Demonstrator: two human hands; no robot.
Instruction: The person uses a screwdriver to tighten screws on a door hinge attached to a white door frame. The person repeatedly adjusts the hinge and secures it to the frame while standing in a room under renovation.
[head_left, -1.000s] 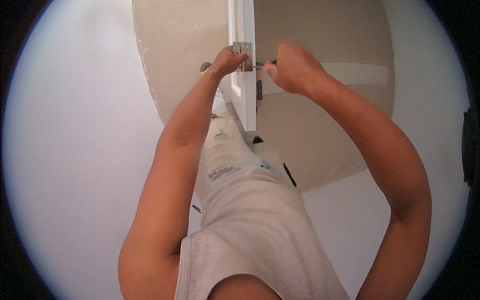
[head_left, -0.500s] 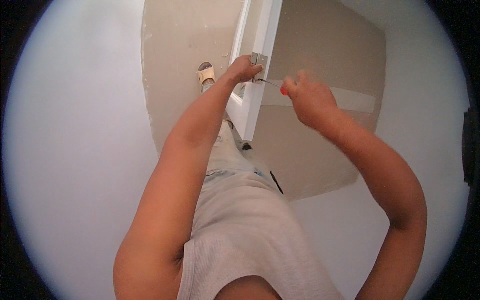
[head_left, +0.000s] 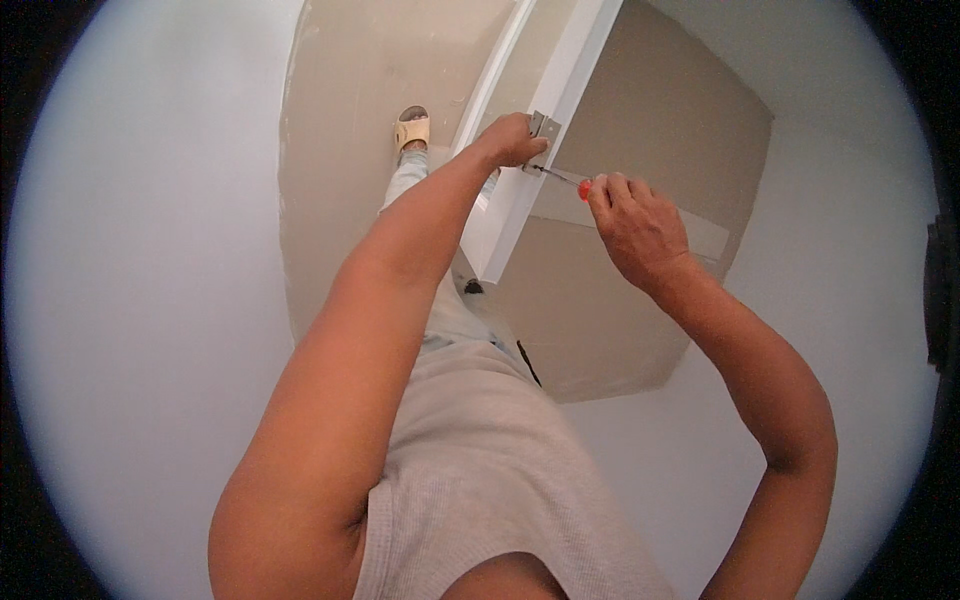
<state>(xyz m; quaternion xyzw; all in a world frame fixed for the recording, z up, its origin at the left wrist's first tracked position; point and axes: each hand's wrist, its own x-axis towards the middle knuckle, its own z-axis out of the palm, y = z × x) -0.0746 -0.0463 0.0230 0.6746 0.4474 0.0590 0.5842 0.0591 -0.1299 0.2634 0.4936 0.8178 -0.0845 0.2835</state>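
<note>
Beige floor (head_left: 600,310), pale walls (head_left: 150,300). White door (head_left: 492,235) at far centre. Left hand (head_left: 513,140) closed over metal hinge (head_left: 551,127) at door's edge, thumb across it. Right hand (head_left: 640,225), right of hinge, fingers wrapped round red-handled screwdriver (head_left: 585,189); tip at hinge's near end. Judgement: keep shaft square, press steadily, brace hinge.

A sleeveless beige top (head_left: 480,450) accompanies pale trousers (head_left: 406,176) and a tan sandal (head_left: 412,130).
</note>
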